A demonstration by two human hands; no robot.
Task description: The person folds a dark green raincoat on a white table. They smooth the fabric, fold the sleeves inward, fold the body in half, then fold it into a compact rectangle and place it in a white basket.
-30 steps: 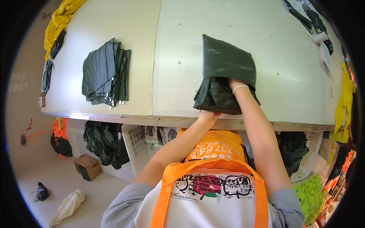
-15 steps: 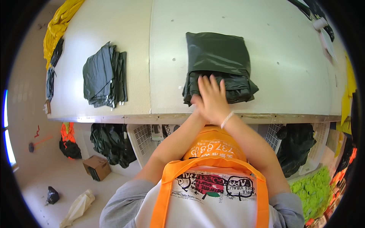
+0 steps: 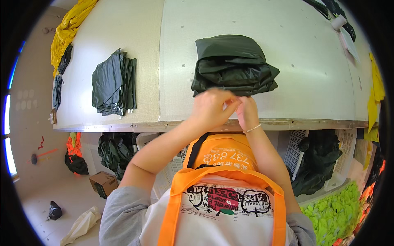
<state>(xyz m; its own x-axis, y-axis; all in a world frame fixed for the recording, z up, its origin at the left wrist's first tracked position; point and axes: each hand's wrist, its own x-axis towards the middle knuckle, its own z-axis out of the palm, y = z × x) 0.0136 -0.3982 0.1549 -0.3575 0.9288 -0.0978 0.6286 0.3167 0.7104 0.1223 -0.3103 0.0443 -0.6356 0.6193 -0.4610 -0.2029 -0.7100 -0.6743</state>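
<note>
- At the near edge of the white table [image 3: 287,61], the left hand [image 3: 211,108] and right hand [image 3: 246,112] meet, fingers pinched on the folded dark garment's [image 3: 232,65] front hem.
- A second dark stack [image 3: 113,82] lies well apart, leftward.

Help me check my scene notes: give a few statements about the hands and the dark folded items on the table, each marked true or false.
1. Both hands, left hand and right hand, meet at the near edge of the dark folded garment. True.
2. A second stack of dark folded pieces lies to the person's left. True.
3. The right hand is at that left stack. False: it is at the garment in front.
4. The white table bears a red garment. False: yellow fabric lies at its far left.
</note>
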